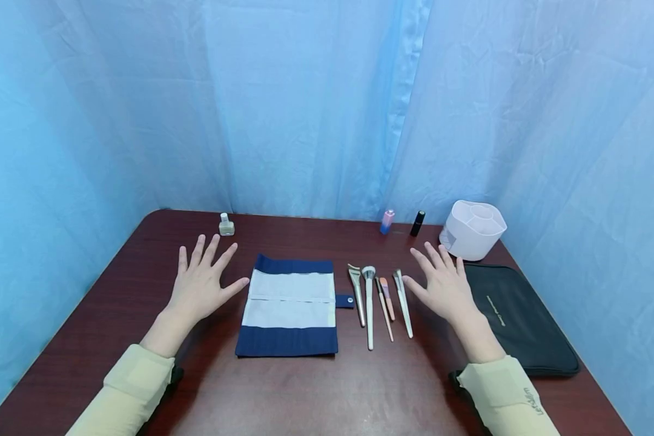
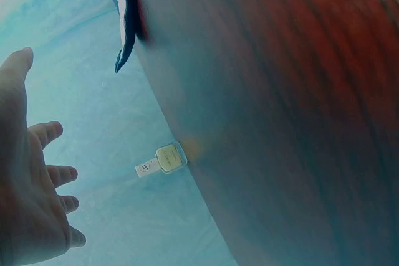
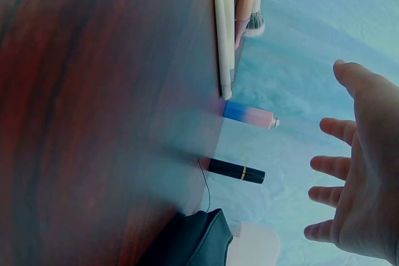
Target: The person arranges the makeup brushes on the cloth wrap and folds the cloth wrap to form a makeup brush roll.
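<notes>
My left hand [image 1: 200,283] hovers flat over the dark wood table [image 1: 305,393], fingers spread and straight, holding nothing; it lies just left of an unrolled navy-and-white fabric brush roll [image 1: 289,307]. My right hand [image 1: 441,281] is spread the same way, empty, just right of a row of several makeup brushes [image 1: 378,300] laid side by side. In the left wrist view the left hand [image 2: 28,179] shows its open fingers near a small clear bottle [image 2: 163,160]. In the right wrist view the right hand [image 3: 355,179] is open beside the brushes [image 3: 232,23].
A small clear bottle [image 1: 226,225] stands at the back left. A pink-blue tube [image 1: 387,221], a black tube [image 1: 417,223] and a white divided organizer [image 1: 473,229] stand at the back right. A black zip pouch [image 1: 515,318] lies right of my right hand. Blue curtains surround the table.
</notes>
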`<action>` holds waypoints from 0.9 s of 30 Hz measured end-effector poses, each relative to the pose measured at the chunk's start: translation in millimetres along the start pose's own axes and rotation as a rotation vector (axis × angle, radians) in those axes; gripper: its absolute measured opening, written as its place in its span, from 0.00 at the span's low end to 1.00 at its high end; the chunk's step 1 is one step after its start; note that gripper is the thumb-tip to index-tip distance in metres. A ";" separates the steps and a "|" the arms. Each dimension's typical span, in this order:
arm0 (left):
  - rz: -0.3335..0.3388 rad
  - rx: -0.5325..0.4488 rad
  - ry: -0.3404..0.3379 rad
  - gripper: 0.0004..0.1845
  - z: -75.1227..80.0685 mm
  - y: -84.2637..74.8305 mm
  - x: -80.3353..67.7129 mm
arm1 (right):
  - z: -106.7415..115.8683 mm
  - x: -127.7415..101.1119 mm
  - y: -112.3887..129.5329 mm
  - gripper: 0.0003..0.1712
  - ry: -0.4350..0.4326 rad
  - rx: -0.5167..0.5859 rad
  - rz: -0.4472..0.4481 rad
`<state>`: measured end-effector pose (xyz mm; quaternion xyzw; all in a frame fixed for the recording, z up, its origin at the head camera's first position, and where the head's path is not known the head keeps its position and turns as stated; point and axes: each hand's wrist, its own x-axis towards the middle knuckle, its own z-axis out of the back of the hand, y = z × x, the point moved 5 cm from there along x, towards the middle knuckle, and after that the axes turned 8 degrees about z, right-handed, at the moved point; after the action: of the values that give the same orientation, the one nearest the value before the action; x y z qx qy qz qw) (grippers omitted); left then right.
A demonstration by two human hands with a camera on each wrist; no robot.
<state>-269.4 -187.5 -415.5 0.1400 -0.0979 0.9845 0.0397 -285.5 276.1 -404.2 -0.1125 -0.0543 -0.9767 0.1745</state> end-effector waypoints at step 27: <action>-0.028 0.014 0.042 0.45 16.5 -1.1 9.2 | 12.5 16.9 14.7 0.42 -0.029 -0.005 0.051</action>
<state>-273.7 -189.3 -397.2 0.1209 -0.0882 0.9872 0.0547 -293.2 258.6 -387.1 -0.1286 -0.0517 -0.9704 0.1980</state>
